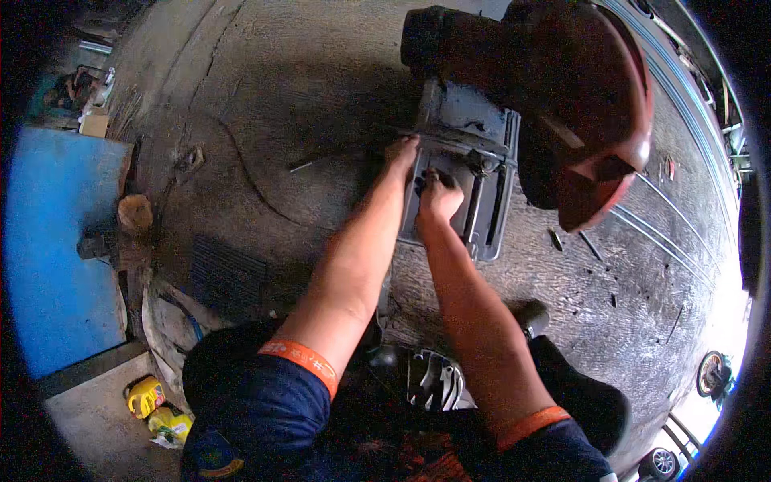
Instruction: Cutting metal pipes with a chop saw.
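Head view: left hand (404, 153) is resting at grey base (456, 165)'s left edge, right hand (443, 198) over it; whether they're pinching is unclear.

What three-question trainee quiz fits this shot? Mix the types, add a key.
1. True or false: the red curved guard is to the right of the right hand in the picture.
2. Multiple choice: what colour is the large panel at the picture's left? A) green B) blue C) white
3. Open: which hand reaches farther up the picture at the grey metal base?

Key: 1. True. 2. B. 3. The left hand.
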A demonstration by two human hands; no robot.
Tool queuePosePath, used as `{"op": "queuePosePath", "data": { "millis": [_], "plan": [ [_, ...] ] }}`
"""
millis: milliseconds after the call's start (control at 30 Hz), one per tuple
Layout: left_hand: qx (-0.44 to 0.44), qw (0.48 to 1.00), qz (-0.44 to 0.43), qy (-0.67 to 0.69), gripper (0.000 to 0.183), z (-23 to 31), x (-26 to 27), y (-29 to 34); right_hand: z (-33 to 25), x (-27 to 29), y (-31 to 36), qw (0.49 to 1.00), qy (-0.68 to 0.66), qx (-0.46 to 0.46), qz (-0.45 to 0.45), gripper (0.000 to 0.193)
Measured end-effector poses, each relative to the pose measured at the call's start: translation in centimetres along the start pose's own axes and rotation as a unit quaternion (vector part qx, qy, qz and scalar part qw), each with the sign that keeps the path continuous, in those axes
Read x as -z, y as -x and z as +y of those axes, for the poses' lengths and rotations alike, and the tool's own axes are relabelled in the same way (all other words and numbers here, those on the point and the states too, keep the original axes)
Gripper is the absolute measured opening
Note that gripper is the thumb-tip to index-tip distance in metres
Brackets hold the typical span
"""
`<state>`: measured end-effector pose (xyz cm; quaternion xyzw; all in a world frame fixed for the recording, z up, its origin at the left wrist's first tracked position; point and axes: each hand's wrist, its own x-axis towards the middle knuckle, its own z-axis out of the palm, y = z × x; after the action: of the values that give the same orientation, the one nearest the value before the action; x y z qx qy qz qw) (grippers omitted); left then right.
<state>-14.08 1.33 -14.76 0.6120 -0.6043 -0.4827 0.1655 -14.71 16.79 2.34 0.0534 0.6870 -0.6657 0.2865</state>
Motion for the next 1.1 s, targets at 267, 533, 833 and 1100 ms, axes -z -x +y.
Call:
{"op": "queuePosePath", "data": {
  "millis": [267,533,833,1100],
  "plan": [
    [0.036,0.995,-0.088,0.0,0.064,-1.4,-1.8,-3.2,2.4,-2.0,-3.7,0.999,-0.045,0.0,-0.004,0.024],
    [0.028,0.957,0.034,0.285,0.035,3.4,9.3,5.5,2.9,-5.0,-2.0,0.949,-0.153,-0.235,-0.143,0.032],
    [-0.007,0.85,0.235,0.472,0.021,12.2,22.0,22.2,-5.5,-4.6,12.2,0.864,-0.34,-0.238,-0.286,0.028],
    [-0.201,0.85,0.102,0.476,0.026,16.2,20.0,38.1,-12.9,7.1,19.8,0.892,-0.345,-0.089,-0.28,0.02]
  ]
}}
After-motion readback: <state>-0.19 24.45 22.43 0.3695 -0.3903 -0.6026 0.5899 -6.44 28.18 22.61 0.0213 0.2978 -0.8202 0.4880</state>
